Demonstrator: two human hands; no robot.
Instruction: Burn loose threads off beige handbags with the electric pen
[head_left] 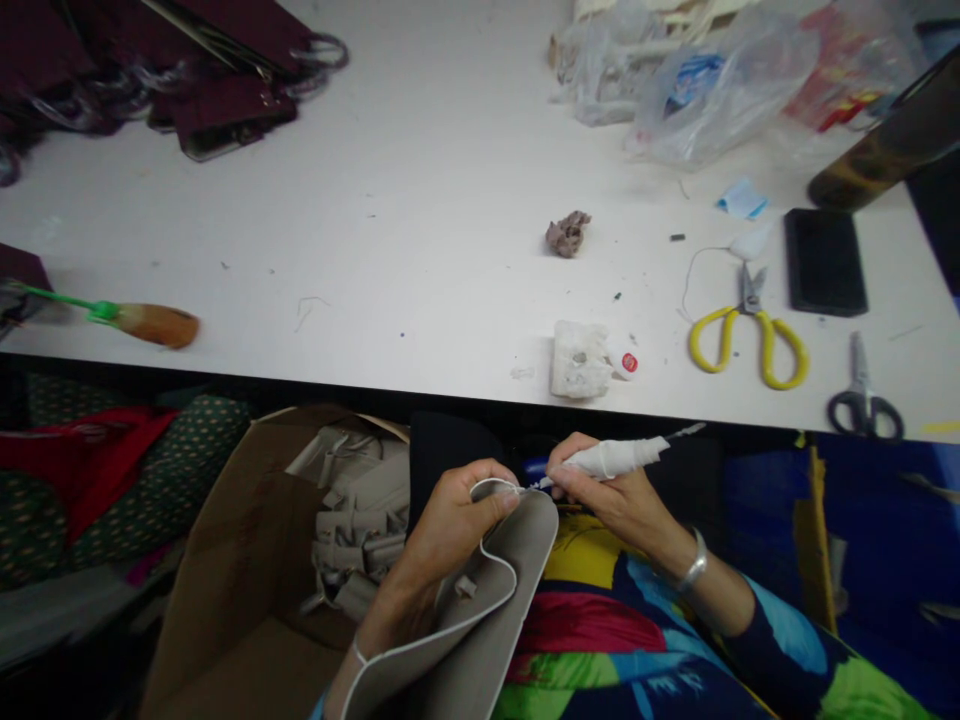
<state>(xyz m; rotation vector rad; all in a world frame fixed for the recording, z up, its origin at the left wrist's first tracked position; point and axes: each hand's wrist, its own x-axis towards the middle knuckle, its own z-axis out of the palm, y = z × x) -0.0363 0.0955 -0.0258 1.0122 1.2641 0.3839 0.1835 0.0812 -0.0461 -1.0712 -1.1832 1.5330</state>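
The left hand (457, 515) pinches a pale-grey, curved flexible sheet (531, 548), while beside that sheet the right hand (611, 497) grips a slim white-wrapped tool (616, 458), whose tip, slipping, could prick the left.

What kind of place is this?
Probably a workshop for bags or similar goods. A cardboard box holds pale, leather-like pieces, the left hand grips a pale panel, and yellow-handled scissors lie on the table.

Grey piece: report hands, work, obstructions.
Left hand pinching grey piece by edge. Right hand gripping white-wrapped tool, tip by pinched edge. Yellow-handled scissors on table, apart from work.
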